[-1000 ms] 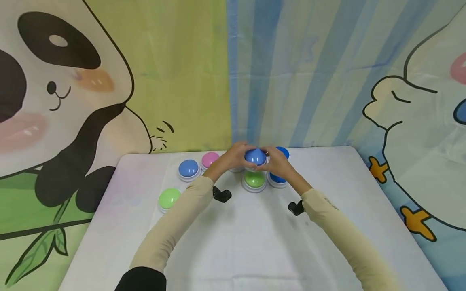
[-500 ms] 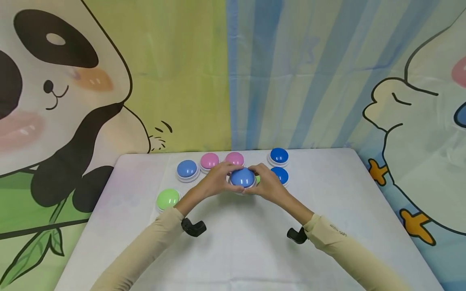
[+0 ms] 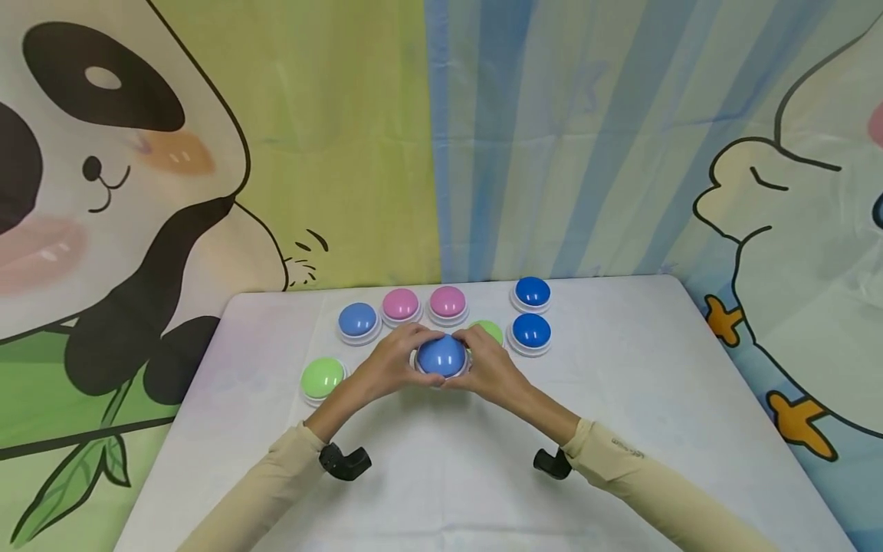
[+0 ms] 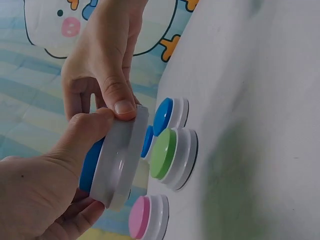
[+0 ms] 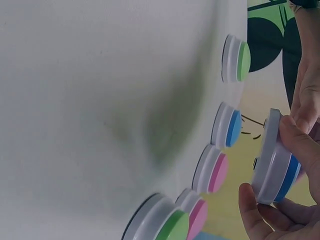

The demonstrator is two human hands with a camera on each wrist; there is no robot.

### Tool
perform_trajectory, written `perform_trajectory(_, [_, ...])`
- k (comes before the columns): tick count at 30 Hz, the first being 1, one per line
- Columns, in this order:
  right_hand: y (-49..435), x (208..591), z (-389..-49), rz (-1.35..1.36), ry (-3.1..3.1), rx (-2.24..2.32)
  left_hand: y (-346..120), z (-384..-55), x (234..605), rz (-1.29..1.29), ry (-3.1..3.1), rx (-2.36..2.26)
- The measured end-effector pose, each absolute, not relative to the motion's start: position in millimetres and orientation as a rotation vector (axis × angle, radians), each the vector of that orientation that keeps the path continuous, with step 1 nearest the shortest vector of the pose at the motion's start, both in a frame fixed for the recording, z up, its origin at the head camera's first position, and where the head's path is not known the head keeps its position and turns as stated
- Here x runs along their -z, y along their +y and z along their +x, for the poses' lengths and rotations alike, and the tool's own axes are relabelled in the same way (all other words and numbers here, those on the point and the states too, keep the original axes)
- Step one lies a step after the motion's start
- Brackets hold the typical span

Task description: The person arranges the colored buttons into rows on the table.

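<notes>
Both hands hold one blue push button (image 3: 441, 356) with a white round base, gripped by its rim from either side. In the left wrist view its base (image 4: 120, 160) stands off the table, with a gap between it and the buttons behind. My left hand (image 3: 393, 362) has thumb and fingers curled round the left side. On the opposite side my right hand (image 3: 493, 369) pinches the rim, its thumb close to the left thumb. Just behind the right fingers, a green button (image 3: 488, 330) is partly hidden.
Two pink buttons (image 3: 448, 302) stand at the back of the white table (image 3: 441, 475), beside a lighter blue button (image 3: 358, 320). Two dark blue buttons (image 3: 531, 331) are at the right. Another green button (image 3: 322, 378) sits left, near the left forearm. Printed curtains (image 3: 552, 138) hang behind.
The hands have brought the blue button from the back of the group toward the front and slightly left. The pink and dark blue buttons they covered now show. The other buttons stay put.
</notes>
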State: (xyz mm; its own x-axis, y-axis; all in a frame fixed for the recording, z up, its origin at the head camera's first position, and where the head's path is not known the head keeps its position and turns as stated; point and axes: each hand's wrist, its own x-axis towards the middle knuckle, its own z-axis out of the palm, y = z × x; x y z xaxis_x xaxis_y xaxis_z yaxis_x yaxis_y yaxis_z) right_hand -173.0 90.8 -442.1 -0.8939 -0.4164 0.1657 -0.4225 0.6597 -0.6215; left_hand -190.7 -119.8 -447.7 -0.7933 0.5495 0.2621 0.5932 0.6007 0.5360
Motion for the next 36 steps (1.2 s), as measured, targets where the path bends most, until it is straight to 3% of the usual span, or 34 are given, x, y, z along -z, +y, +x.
perform_trajectory(12, [68.6,466.9,-176.1,0.791,-2.817,-1.070,-142.3,-186.5,466.9,-0.943,-2.765,0.936])
perform_trajectory(26, [48.1,514.0,-175.4,0.818,-2.874,-0.956,-154.7,-179.9,523.2,-0.857,-2.809,0.930])
perform_trajectory(36, [45.3,518.4,-178.7,0.904,-2.932,-0.812,-155.1,-178.9,525.9,-0.807,-2.834,0.979])
